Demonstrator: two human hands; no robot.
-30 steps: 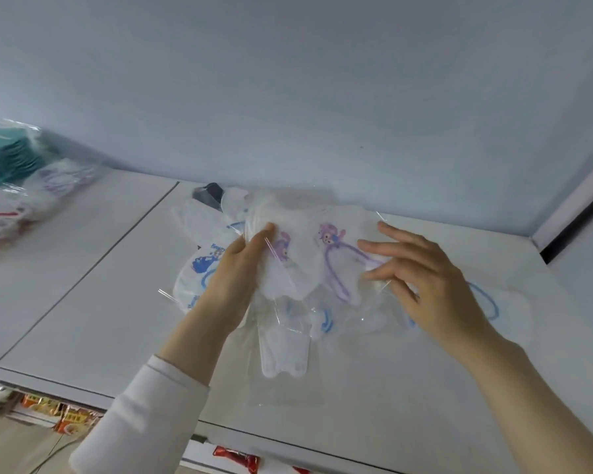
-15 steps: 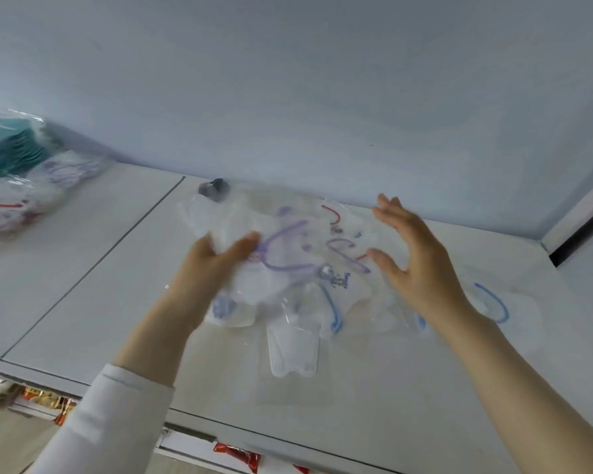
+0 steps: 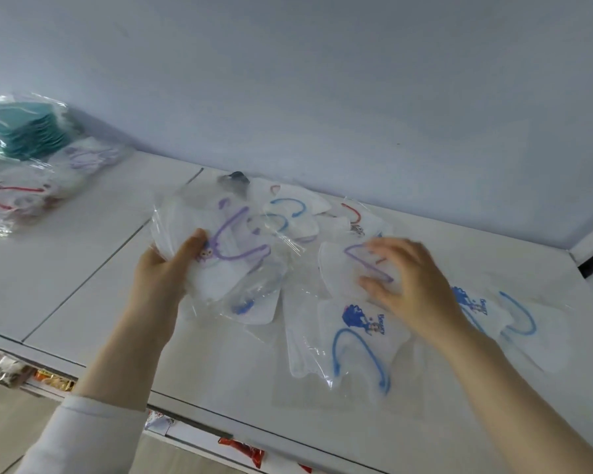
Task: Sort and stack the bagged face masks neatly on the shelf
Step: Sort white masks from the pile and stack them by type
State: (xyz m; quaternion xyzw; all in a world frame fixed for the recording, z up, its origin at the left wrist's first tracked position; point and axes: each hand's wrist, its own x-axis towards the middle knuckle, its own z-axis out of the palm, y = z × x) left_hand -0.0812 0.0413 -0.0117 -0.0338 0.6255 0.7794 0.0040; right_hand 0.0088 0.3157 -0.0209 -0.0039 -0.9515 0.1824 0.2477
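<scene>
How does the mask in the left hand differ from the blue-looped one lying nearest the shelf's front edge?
The held mask has purple ear loops; the front mask has blue ones. The held mask is gripped by the left hand; the front mask lies flat on the shelf. Both are white, in clear bags.

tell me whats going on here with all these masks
A person is sorting bagged face masks on a white shelf. The left hand grips a purple-looped bagged mask by its edge. The right hand, fingers spread, reaches over a second purple-looped mask; contact is too blurred to tell. Blue-looped masks lie loose nearby, and a separate pile sits at far left.
</scene>
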